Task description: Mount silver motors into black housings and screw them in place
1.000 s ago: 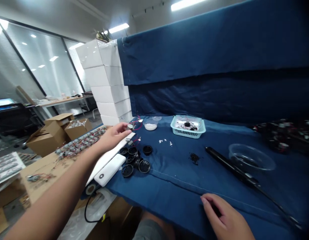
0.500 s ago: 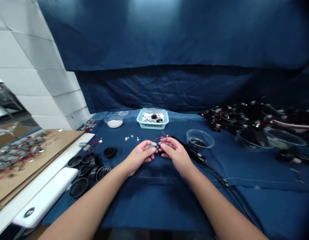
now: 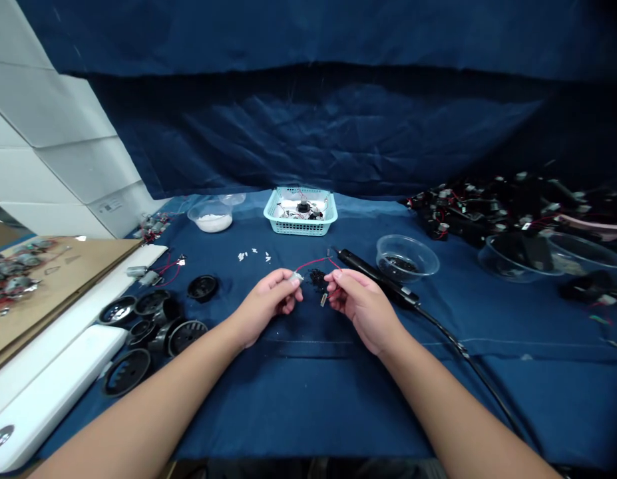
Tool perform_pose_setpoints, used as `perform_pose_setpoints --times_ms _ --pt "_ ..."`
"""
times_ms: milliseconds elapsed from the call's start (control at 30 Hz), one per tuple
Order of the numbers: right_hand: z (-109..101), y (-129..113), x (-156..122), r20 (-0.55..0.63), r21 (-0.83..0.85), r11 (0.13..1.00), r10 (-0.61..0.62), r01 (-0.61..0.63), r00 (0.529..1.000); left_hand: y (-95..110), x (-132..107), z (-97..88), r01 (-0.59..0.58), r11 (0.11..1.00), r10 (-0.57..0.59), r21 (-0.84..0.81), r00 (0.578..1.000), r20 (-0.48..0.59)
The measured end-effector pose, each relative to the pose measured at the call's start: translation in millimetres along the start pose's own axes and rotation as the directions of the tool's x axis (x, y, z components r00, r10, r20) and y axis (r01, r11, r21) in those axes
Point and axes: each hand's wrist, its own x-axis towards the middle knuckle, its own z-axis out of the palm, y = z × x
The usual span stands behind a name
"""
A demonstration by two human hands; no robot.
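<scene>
My left hand [image 3: 271, 301] pinches a small silver DC motor [image 3: 296, 277] between thumb and fingertips. A thin red wire [image 3: 313, 262] arcs from the motor across to my right hand [image 3: 359, 309], whose fingers hold its far end. A small metal piece [image 3: 323, 299] shows just beside those fingertips. Between my hands, a little further off, lies a small heap of black bits [image 3: 317, 279] on the blue cloth. A black soldering pen [image 3: 373, 277] lies just beyond my right hand, with its cord running toward the near right.
A transparent bowl [image 3: 406, 258] and a teal basket [image 3: 301, 213] of wired parts stand ahead. Black round grilles [image 3: 186, 337] and a white power bank [image 3: 48, 392] lie left, by a cardboard sheet [image 3: 63, 279] of motors. Black wired parts [image 3: 488, 211] heap up right.
The view has swung from the left side to straight over the cloth and tipped down. My right hand has come up to join the left, and my hands now stand slightly apart with the wire between them.
</scene>
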Motion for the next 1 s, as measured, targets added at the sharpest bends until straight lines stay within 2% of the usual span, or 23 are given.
perform_pose_setpoints --times_ms 133,333,500,800,1000 --pt "-3 -3 -2 -0.01 0.001 1.0 0.022 -0.022 1.0 4 -1 -1.8 -0.015 0.998 0.013 -0.066 0.999 -0.041" --pt "3 -9 -13 0.083 0.028 0.995 0.091 -0.094 0.992 12 -2 -1.3 -0.04 0.984 0.023 -0.174 0.995 -0.1" --pt "6 -2 -14 0.097 0.018 0.998 0.05 -0.052 0.994 13 -1 -1.6 -0.059 0.966 0.026 -0.252 0.991 -0.131" --pt "6 2 -14 0.142 -0.057 0.998 0.044 -0.036 0.989 12 -5 2.3 -0.005 0.968 -0.019 -0.25 0.995 -0.095" --pt "4 5 -13 0.096 -0.137 0.991 0.007 0.006 0.995 8 -6 4.7 0.056 0.985 -0.059 -0.166 0.998 -0.012"
